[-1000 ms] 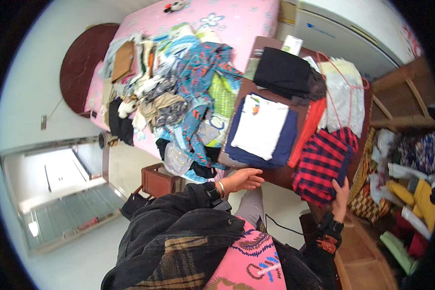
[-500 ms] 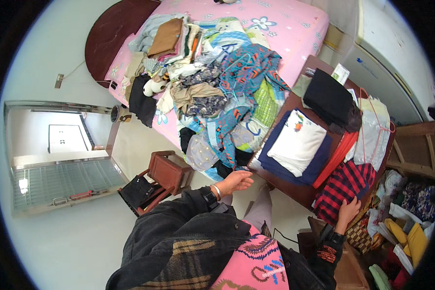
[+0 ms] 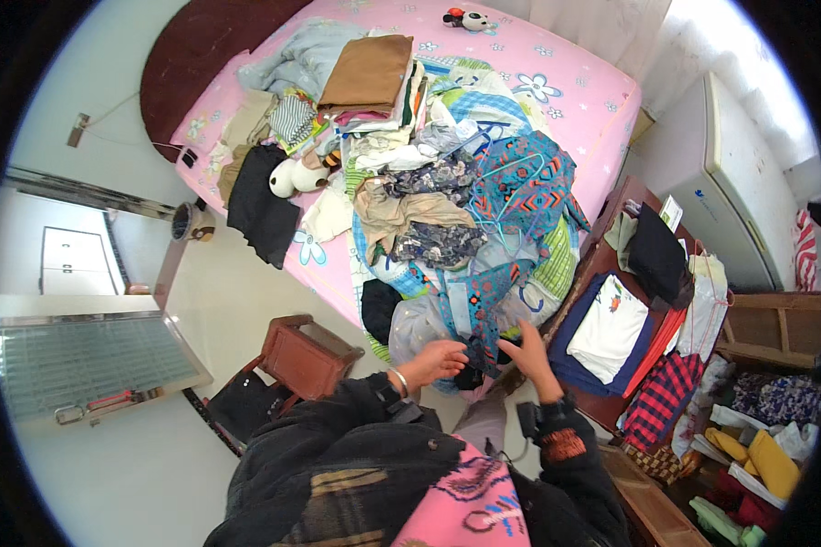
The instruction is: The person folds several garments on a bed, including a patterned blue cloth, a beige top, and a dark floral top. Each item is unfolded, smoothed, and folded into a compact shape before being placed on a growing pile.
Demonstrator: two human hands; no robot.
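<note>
The patterned teal garment (image 3: pixel 554 169) looks like matt cloth, the brown chair (image 3: pixel 303 354) smooth wood, the fridge (image 3: pixel 743 214) smooth-surfaced.

The right hand (image 3: pixel 533 359) has left the checked cloth (image 3: pixel 661 399) at right, now near the patterned garment's (image 3: pixel 499 294) near end

Head-worn fisheye, looking steeply down over wearer's jacket (image 3: pixel 337 465), close below, toward bed (image 3: pixel 593 68) farther off.
</note>
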